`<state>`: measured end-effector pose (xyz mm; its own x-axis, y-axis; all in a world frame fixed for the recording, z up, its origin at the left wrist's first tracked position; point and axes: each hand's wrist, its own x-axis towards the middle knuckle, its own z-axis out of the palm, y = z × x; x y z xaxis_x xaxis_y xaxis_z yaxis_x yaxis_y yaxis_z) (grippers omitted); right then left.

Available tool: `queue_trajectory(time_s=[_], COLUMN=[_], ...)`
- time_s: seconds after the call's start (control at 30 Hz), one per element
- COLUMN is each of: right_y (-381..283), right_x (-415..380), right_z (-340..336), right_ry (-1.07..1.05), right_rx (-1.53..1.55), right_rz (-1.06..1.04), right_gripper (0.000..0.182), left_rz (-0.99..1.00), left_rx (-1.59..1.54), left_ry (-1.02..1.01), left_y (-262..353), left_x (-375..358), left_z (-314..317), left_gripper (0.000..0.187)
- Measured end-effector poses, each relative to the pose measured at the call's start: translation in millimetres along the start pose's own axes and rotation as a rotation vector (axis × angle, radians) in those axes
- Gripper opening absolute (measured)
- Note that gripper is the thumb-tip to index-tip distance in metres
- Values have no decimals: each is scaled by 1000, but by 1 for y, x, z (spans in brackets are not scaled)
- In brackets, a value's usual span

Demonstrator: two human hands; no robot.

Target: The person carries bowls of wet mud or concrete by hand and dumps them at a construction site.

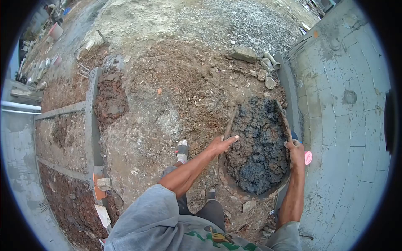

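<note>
A long oval tub (pixel 226 183), filled with clumpy dark grey and brown wet soil (pixel 259 146), sits or is held on the right, close to the block wall. My left hand (pixel 222 145) grips its left rim, with the thumb lying over the edge toward the soil. Across from it, my right hand (pixel 295 151) is closed on the right rim, its knuckles near the wall. The fingers under both rims are partly hidden. Whether the tub touches the ground cannot be made out.
A grey block wall (pixel 335 125) runs along the right, with a pink round object (pixel 308 157) beside my right wrist. Stones (pixel 243 54) lie beyond the tub. Concrete beams (pixel 91 121) frame soil on the left. Gravel (pixel 251 21) lies farther off.
</note>
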<state>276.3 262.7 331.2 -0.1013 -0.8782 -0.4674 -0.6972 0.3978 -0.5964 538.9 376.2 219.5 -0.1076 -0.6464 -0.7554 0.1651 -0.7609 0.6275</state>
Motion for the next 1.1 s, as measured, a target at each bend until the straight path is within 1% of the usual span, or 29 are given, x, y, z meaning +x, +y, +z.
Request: queue_trajectory(time_s=[0.03, 0.07, 0.1, 0.17, 0.2, 0.23, 0.27, 0.3, 0.33, 0.37, 0.4, 0.43, 0.47, 0.5, 0.53, 0.57, 0.6, 0.63, 0.67, 0.7, 0.73, 0.77, 0.83, 0.87, 0.93, 0.97, 1.0, 1.07, 1.1], right_y=[-38, -64, -90, -132, -148, -149, -155, -124, -117, -76, -63, -88, -105, -86, -48, -39, -42, -42, -41, -39, -35, -32, -32, -35, -48, -56, -60, -88, -93], right_x=[13, 22, 32, 45, 52, 67, 80, 105, 127, 168, 195, 217, 231, 225, 211, 225, 246, 255, 258, 254, 250, 252, 262, 266, 261, 262, 275, 303, 332], right_z=[21, 43, 73, 153, 211, 276, 345, 437, 508, 592, 641, 663, 682, 706, 714, 720, 721, 717, 711, 700, 693, 692, 693, 694, 683, 671, 660, 610, 589], right_ry=[86, 69, 69, 89, 86, 91, -32, -14, -218, -369, -563, -571, -602, -671, -668, -599, -506, -419, -412, -392, -379, -381, -423, -409, -389, -364, -411, -447, -396], right_rx=[-89, -11, -17, -131, -105, -161, -246, -268, -326, -219, -460, -536, -643, -661, -696, -724, -743, -755, -775, -705, -633, -640, -672, -657, -704, -757, -749, -716, -711], right_rz=[-97, -146, -137, -223, -263, -380, -273, -415, -286, -312, -288, -365, -438, -401, -366, -382, -418, -453, -451, -447, -442, -444, -459, -450, -451, -439, -407, -474, -507], right_gripper=[22, 22, 22, 22, 25, 27, 41, 57, 69, 72, 69, 66, 63, 63, 59, 56, 52, 49, 49, 51, 53, 53, 55, 49, 50, 51, 43, 36, 33], left_rz=[2, -14, -22, 138, 203, 188, 72, -120, -217, -353, -425, -307, -278, -605, -627, -697, -694, -695, -817, -933, -822, -704, -459, -450, -242, -228, -232, -259, -265], left_rx=[-13, -169, -318, -553, -514, -432, -318, -223, -193, -199, -306, -53, -48, -116, -307, -229, -299, -360, -318, -271, -319, -366, -198, -200, -300, -310, -322, -339, -336], left_ry=[-4, 79, 165, 461, 638, 758, 772, 816, 805, 1047, 1134, 1199, 1512, 1511, 1432, 1437, 1401, 1371, 1201, 1028, 951, 882, 795, 802, 782, 778, 801, 853, 885], left_y=[9, 3, -5, -50, -78, -112, -125, -163, -250, -274, -340, -426, -462, -403, -438, -470, -492, -498, -504, -502, -477, -443, -382, -360, -327, -321, -318, -326, -337], left_x=[25, 54, 87, 147, 152, 144, 107, 81, 58, 18, -21, -69, -101, -122, -154, -163, -151, -140, -118, -92, -61, -27, 21, 33, 44, 45, 40, 15, 2], left_z=[-31, -62, -95, -167, -208, -241, -265, -288, -324, -332, -355, -382, -375, -359, -349, -335, -316, -299, -288, -270, -254, -244, -238, -244, -249, -255, -265, -276, -284], left_gripper=[73, 70, 67, 59, 51, 44, 40, 39, 39, 36, 37, 31, 24, 22, 27, 29, 29, 28, 29, 30, 31, 32, 32, 32, 27, 27, 26, 23, 21])
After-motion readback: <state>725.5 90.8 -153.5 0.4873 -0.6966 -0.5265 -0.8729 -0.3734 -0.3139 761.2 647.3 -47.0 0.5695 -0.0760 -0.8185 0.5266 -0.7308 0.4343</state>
